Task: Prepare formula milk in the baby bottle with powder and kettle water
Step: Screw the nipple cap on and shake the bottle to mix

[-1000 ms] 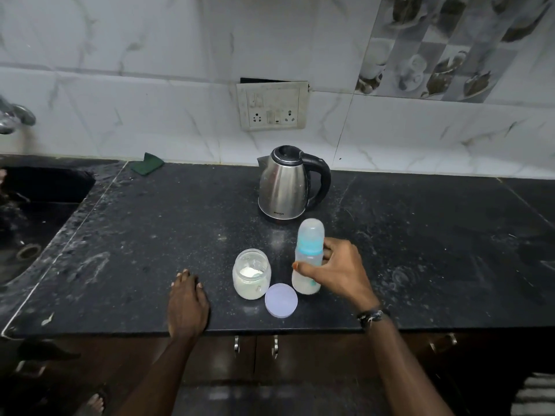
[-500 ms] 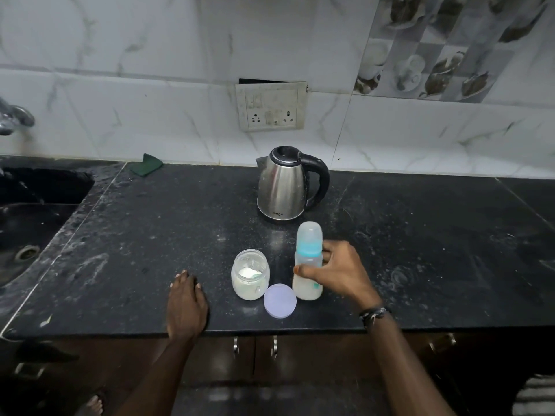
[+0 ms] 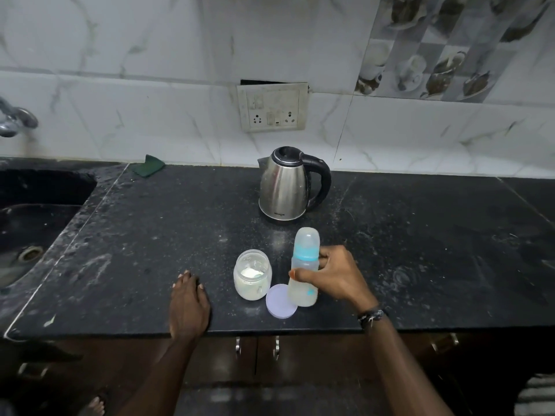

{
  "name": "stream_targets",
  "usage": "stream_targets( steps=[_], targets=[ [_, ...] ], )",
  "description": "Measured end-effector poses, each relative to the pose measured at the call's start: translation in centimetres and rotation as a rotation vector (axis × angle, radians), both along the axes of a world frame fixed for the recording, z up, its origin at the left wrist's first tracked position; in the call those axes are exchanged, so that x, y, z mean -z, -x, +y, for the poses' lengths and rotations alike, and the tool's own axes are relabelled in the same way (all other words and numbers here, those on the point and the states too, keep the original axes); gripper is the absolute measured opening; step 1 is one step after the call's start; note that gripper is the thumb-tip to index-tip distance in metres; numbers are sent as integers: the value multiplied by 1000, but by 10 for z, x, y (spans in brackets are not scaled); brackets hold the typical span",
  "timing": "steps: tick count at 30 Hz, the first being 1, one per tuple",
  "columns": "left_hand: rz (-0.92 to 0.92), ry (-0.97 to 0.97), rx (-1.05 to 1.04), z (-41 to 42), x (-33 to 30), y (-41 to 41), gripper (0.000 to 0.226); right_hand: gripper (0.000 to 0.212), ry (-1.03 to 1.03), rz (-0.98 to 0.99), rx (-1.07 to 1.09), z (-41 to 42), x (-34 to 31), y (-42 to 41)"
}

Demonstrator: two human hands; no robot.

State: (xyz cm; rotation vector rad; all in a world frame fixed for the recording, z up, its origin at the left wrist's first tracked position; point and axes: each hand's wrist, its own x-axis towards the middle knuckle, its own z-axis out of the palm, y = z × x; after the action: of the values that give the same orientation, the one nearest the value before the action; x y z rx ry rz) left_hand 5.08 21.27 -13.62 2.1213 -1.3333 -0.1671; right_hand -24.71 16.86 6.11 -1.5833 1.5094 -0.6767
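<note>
Baby bottle (image 3: pixel 304 267): capped, upright, lower centre of frame, right hand (image 3: pixel 333 274) wrapped around it. Powder jar (image 3: pixel 253 274) (open) just left. Left hand (image 3: pixel 187 304): flat on countertop (image 3: pixel 420 250), fingers together. Kettle (image 3: pixel 289 184) behind.

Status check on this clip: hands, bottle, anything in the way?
Right hand gripping capped baby bottle, upright on counter. Left hand flat, empty. Powder jar open, lid beside. Nothing blocking.

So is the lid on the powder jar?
No, the powder jar stands open and its lilac lid lies flat on the counter beside it.
</note>
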Motion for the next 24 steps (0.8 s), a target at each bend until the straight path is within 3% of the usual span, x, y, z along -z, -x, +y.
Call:
stream_targets(
  steps=[5,9,11,15,19,22,24],
  targets=[
    [23,-9,3,0,-1,2,28,38,60,-229,136,-1,1,0],
    [9,6,1,0,-4,1,28,30,-30,-143,61,-5,-2,5],
    [9,3,4,1,-3,2,27,43,61,-20,104,-4,1,5],
    [-3,14,0,1,-6,3,26,30,25,-82,83,-3,4,4],
    [2,-7,3,2,-7,3,28,47,119,-47,133,-4,2,4],
    [11,-9,-2,2,-8,3,28,34,28,-79,67,-5,4,5],
    [13,-9,-4,1,-9,4,28,41,78,-25,64,-3,5,5]
  ],
)
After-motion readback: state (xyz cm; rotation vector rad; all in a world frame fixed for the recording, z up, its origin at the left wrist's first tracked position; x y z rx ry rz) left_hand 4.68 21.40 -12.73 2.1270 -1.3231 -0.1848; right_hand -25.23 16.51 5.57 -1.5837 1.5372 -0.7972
